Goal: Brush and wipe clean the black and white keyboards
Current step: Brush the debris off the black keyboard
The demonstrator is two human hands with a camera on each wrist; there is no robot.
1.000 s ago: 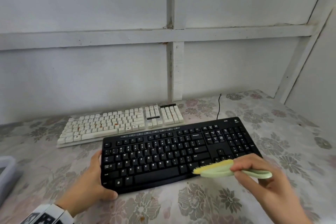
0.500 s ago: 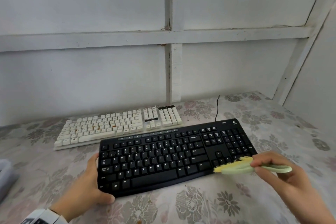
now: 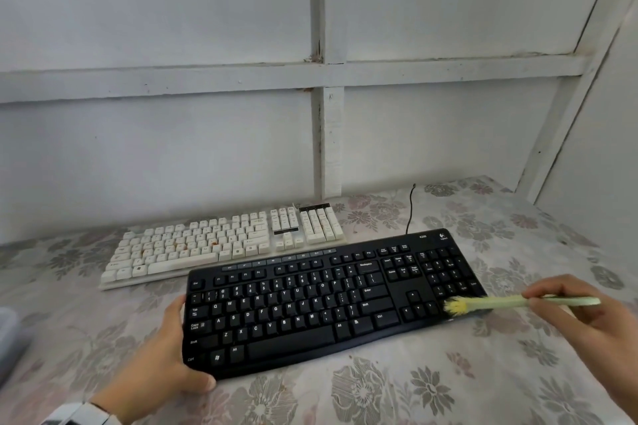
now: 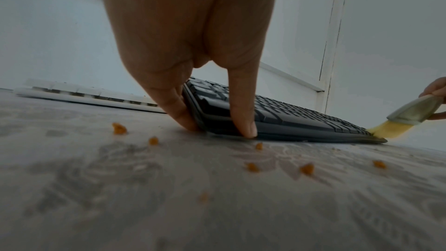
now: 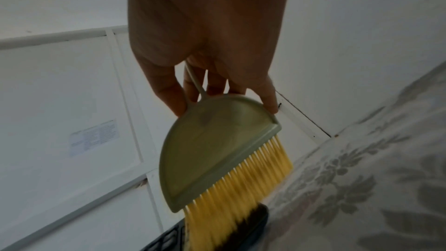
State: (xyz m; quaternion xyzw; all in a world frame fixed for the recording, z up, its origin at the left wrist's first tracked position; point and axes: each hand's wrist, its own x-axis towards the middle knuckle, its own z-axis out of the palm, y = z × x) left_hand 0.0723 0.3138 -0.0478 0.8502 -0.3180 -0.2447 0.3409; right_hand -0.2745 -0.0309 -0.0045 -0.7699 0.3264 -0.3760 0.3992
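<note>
- Black keyboard (image 3: 324, 304) lies flat on the tabletop (image 3: 448, 386), which carries a floral-patterned cloth; it sits slightly angled, right end farther back.
- White keyboard (image 3: 221, 245) lies just behind it, toward the wall, offset to the left; the two look close, but contact cannot be told. Some of its keys show orange-brown specks.
- Left hand (image 3: 162, 352) holds the black keyboard's left end: thumb curled round the near-left corner, fingers (image 4: 178, 110) against the left edge, tips down on the cloth.
- Right hand (image 3: 580, 317) is clamped on the handle of a pale green brush (image 3: 511, 303).
- Yellow bristles (image 3: 455, 306) touch the keyboard's near-right corner, by the arrow keys and numpad.
- Orange crumbs (image 4: 119, 128) lie scattered on the cloth in front of the keyboard.
- A black cable (image 3: 410, 210) runs from the keyboard's rear toward the wall.
</note>
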